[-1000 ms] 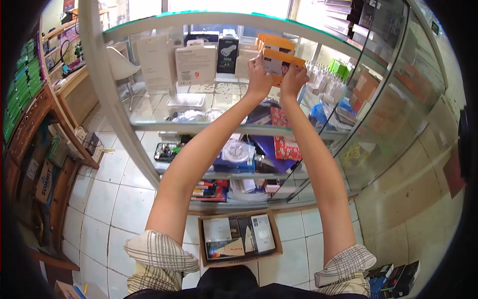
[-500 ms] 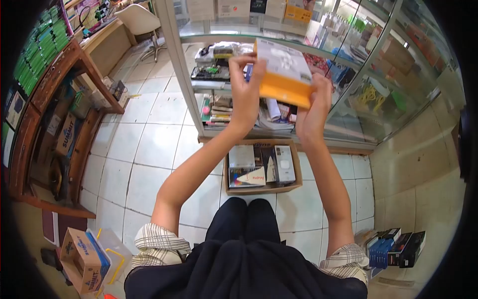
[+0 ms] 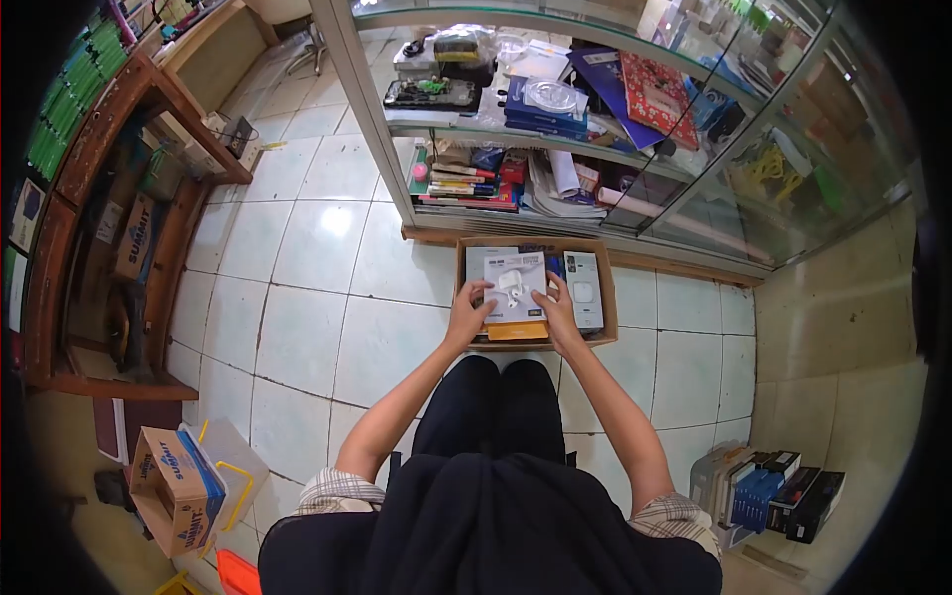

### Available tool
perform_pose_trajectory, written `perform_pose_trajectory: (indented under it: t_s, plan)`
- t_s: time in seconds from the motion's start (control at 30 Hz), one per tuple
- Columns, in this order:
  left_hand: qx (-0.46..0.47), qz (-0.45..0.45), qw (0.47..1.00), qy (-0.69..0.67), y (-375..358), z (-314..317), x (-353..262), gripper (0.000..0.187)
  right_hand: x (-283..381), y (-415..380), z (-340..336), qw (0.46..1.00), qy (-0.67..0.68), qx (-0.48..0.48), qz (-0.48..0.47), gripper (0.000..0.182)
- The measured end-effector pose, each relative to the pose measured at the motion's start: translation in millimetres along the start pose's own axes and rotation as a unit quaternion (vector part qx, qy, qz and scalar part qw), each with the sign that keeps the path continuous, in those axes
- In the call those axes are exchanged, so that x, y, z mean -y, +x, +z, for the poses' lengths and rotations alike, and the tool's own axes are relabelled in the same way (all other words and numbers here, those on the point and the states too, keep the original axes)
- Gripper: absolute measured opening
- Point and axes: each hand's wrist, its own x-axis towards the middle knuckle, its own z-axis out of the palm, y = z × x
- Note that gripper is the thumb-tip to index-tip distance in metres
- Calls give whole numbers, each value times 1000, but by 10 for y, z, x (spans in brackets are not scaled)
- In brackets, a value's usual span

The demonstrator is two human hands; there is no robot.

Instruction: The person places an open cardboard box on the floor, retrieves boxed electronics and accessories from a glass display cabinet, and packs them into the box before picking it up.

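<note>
An earphone box (image 3: 515, 288), white on top with a picture of earbuds and yellow-orange on its near side, is gripped between my two hands. My left hand (image 3: 472, 313) holds its left edge, and my right hand (image 3: 559, 314) holds the right edge. Below and around it is an open cardboard carton (image 3: 607, 297) on the floor, against the base of the glass cabinet. A white box (image 3: 583, 290) stands inside the carton at the right, beside my right hand. The earphone box covers much of the carton's other contents.
Ahead stands a glass cabinet (image 3: 426, 220) with shelves of boxes, papers and books. A wooden shelf unit (image 3: 169, 327) is at left. An open Summit carton (image 3: 178, 491) sits lower left; several dark and blue boxes (image 3: 783, 496) stand lower right on the tiled floor.
Both hands have brought the earphone box down from in front of the cabinet shelves to the floor carton. The view has tilted, showing the carton higher in the picture.
</note>
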Motion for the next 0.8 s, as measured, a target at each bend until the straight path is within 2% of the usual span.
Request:
perform_pose_trajectory:
  t_s: [0.03,0.13,0.2,0.27,0.3,0.37,0.4,0.43,0.47,0.5,0.53,0.6,0.63,0.7,0.73,0.8]
  plan:
    - [52,-23,998,6,1,5,114,32,-160,97,-83,1000,-14,-23,14,54]
    - [77,-80,994,4,70,216,350,35,-559,356,-346,998,-8,-68,-4,51]
    - [94,-77,993,5,159,344,527,38,-705,476,-479,995,-24,-90,-29,52]
    - [126,-60,990,6,270,463,715,38,-956,693,-692,987,-50,-114,-101,51]
    - [115,-34,989,82,336,520,785,39,-925,730,-721,987,-50,-118,-98,51]
    - [118,-11,986,116,466,599,921,42,-871,804,-755,954,-247,-149,-83,50]
    - [117,17,981,152,506,628,892,45,-888,819,-748,954,-247,-152,-79,50]
    - [119,13,981,151,515,650,863,45,-913,838,-719,916,-331,-186,-130,49]
    - [95,55,961,254,517,671,831,49,-930,863,-693,867,-412,-215,-181,48]
    - [70,96,927,355,518,687,809,53,-919,882,-663,854,-431,-218,-191,49]
    - [71,93,927,355,528,700,806,53,-910,899,-630,855,-432,-218,-187,49]
    - [94,82,932,341,554,722,777,58,-864,917,-560,802,-521,-206,-209,49]
    - [96,79,932,341,558,724,756,58,-820,913,-529,802,-522,-205,-205,49]
    - [104,116,906,393,579,728,723,60,-735,918,-490,778,-576,-186,-168,47]
    - [106,115,906,393,596,723,721,60,-725,925,-483,779,-575,-187,-167,47]
    - [105,151,880,438,616,719,697,63,-714,927,-488,745,-612,-188,-187,45]
